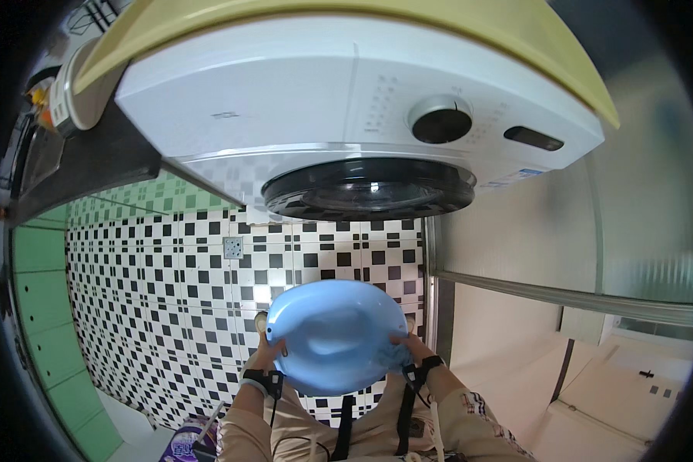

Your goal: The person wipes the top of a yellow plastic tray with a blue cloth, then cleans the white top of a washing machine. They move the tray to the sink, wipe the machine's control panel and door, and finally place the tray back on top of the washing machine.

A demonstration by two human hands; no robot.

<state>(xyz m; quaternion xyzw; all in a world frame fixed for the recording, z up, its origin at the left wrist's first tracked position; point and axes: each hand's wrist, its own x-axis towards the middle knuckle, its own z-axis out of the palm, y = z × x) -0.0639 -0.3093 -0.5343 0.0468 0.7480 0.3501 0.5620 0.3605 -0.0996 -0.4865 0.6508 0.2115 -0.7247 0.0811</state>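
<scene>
A light blue plastic basin (332, 312) is held level over the floor, in front of my legs. My left hand (268, 352) grips its left rim, thumb over the edge. At the right rim my right hand (413, 346) holds the basin, and a crumpled blue cloth (394, 357) lies at or under its fingers; whether the fingers pinch the cloth I cannot tell. Beyond the basin stands a white front-loading washing machine (300, 110) with a round black door (369, 187), which looks closed, and a control knob (442, 122).
A yellow cover or tray (346, 10) tops the machine. On the left are a dark counter (101, 153) and green cabinets (43, 294). A floor drain (233, 248) sits in the tiles. Ribbed glass sliding panels (520, 231) stand right. A purple package (187, 442) lies bottom left.
</scene>
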